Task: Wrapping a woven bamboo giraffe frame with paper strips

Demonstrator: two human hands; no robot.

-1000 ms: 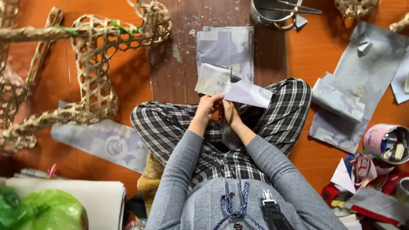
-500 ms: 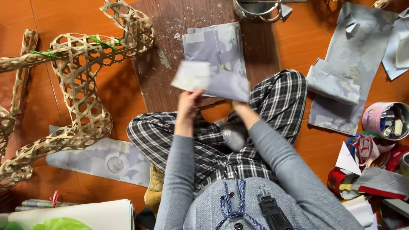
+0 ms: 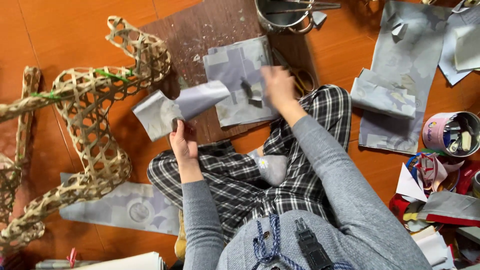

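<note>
the hands had parted — left hand [image 3: 184,142] now pinched the grey paper sheet [image 3: 175,107] out left, right hand [image 3: 278,86], blurred, grip unclear, reached far toward the scissors [image 3: 299,77].

Orange-brown floor [image 3: 60,30] all around, a dark brown scuffed board [image 3: 200,35], pale tan woven bamboo frame [image 3: 95,135] with little green ties, bluish-grey paper sheets [image 3: 240,75] everywhere, black-and-white plaid trousers [image 3: 300,180], grey sweater sleeves [image 3: 340,185], and a pink tin [image 3: 440,132] off to the side.
</note>
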